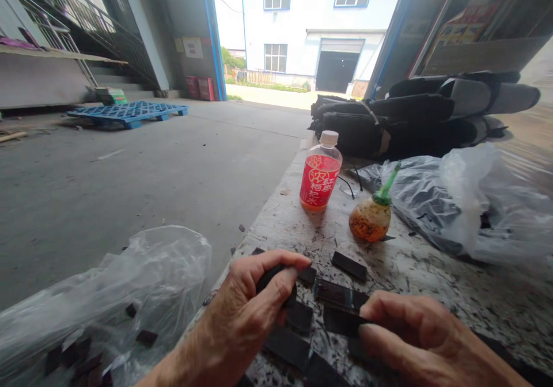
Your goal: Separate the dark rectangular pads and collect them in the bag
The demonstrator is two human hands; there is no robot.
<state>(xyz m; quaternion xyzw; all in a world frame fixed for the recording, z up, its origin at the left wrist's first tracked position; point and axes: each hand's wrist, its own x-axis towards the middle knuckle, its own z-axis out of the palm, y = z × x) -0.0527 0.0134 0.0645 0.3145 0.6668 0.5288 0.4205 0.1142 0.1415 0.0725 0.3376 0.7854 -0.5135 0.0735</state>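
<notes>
Black pieces (349, 266) lie on the counter (276, 220), others in or on the bag (173, 254), so work looks partway along, the left hand's (254, 298) grip closed round a dark wad (268, 277), the right hand's (410, 329) pinching a strip (341, 319) over the counter.

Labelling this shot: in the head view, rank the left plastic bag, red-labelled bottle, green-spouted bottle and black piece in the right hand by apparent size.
1. Plastic bag
2. Red-labelled bottle
3. Green-spouted bottle
4. Black piece, partly hidden by the right hand
</notes>
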